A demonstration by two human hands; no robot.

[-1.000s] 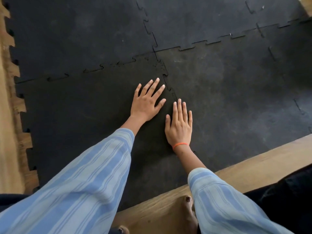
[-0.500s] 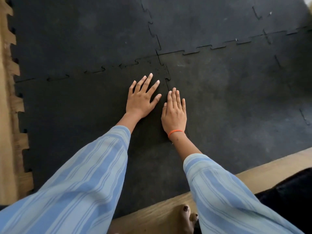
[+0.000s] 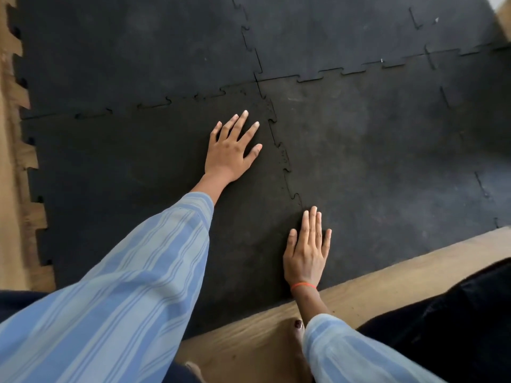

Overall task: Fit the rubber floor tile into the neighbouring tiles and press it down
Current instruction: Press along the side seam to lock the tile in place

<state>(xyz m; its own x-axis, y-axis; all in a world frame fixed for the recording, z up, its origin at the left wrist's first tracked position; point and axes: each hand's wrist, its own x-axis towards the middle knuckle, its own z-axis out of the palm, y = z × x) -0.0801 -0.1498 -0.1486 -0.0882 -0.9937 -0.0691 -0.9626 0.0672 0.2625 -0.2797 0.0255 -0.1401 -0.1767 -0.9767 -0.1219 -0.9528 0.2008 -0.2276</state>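
- The rubber floor tile [image 3: 132,194] is laid at the lower left of the black mat, its toothed left edge lying over the wooden floor [image 3: 11,217]
- Its upper edge is locked into the neighbouring tile [image 3: 132,51] above, with small gaps seen along that seam
- Its right edge is met by a 2nd neighbouring tile [image 3: 381,161] along a jigsaw seam [image 3: 284,161] that runs from the 4-way corner down toward the right hand
- The left hand [image 3: 231,150] is laid flat on the tile near its upper right corner, fingers spread, palm down, nothing held
- The right hand [image 3: 305,252] is laid flat across the lower end of the seam, fingers straight and close together, nothing gripped; an orange band [image 3: 303,285] is worn at the wrist
- Both arms are covered by blue striped sleeves [image 3: 124,299]
- A strip of wooden floor is seen along the near edge of the mat, and a bare foot [image 3: 300,344] with a dark-painted toenail is placed on it
- Dark cloth [image 3: 456,313] is seen at the lower right
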